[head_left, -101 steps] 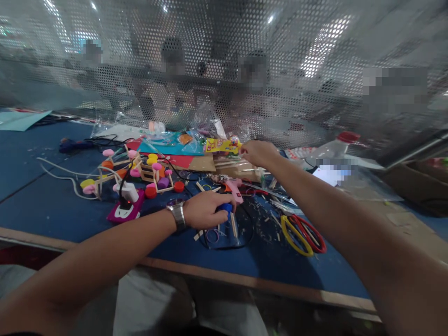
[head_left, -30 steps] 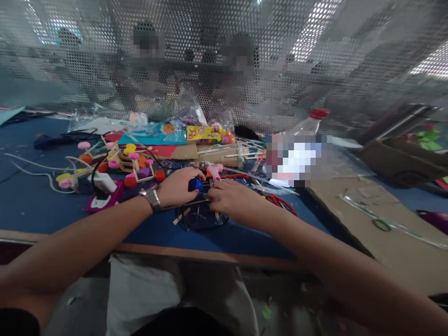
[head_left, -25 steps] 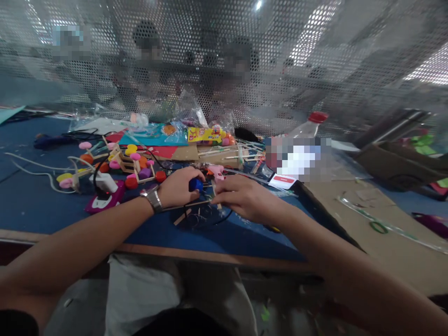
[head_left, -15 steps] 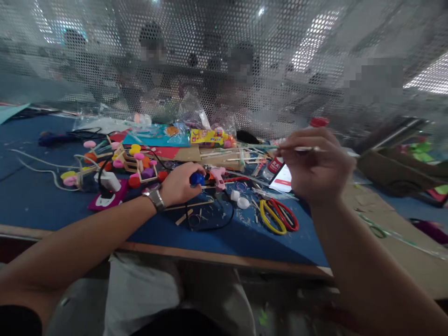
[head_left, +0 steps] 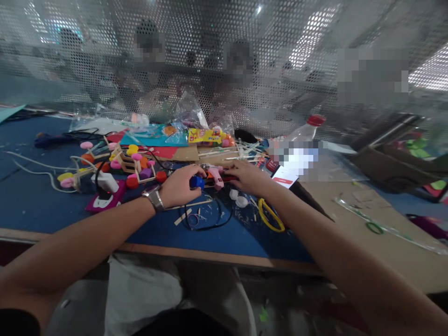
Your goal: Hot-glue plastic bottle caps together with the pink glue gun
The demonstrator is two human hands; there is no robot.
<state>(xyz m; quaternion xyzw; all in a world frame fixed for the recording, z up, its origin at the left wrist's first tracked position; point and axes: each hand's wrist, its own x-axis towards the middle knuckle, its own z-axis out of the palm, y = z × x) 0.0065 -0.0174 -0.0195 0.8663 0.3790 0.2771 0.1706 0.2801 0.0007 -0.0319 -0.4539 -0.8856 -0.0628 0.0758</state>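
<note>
My left hand point(head_left: 178, 185), with a metal watch on its wrist, is closed around a rounded blue lump point(head_left: 197, 182) that looks like modelling clay. Just to its right lies a pink glue gun point(head_left: 216, 177). My right hand point(head_left: 247, 176) reaches down to the table on the gun's other side, its fingers together by the rear of the gun. What the right fingertips grip, if anything, is hidden. Two small white caps point(head_left: 241, 201) lie below the right hand, and yellow-handled scissors point(head_left: 270, 215) sit partly under my right forearm.
A model of sticks and coloured clay pieces point(head_left: 135, 163) stands left, beside a purple power strip point(head_left: 114, 198) with a white plug. A lit phone point(head_left: 292, 170) leans before a red-capped bottle point(head_left: 308, 128). Cardboard point(head_left: 353, 233) covers the right; a perforated metal screen point(head_left: 210, 51) rises behind.
My right hand, raised with a thin stick in its fingers, has come down and left to the table beside the glue gun. My left hand stays on the blue lump.
</note>
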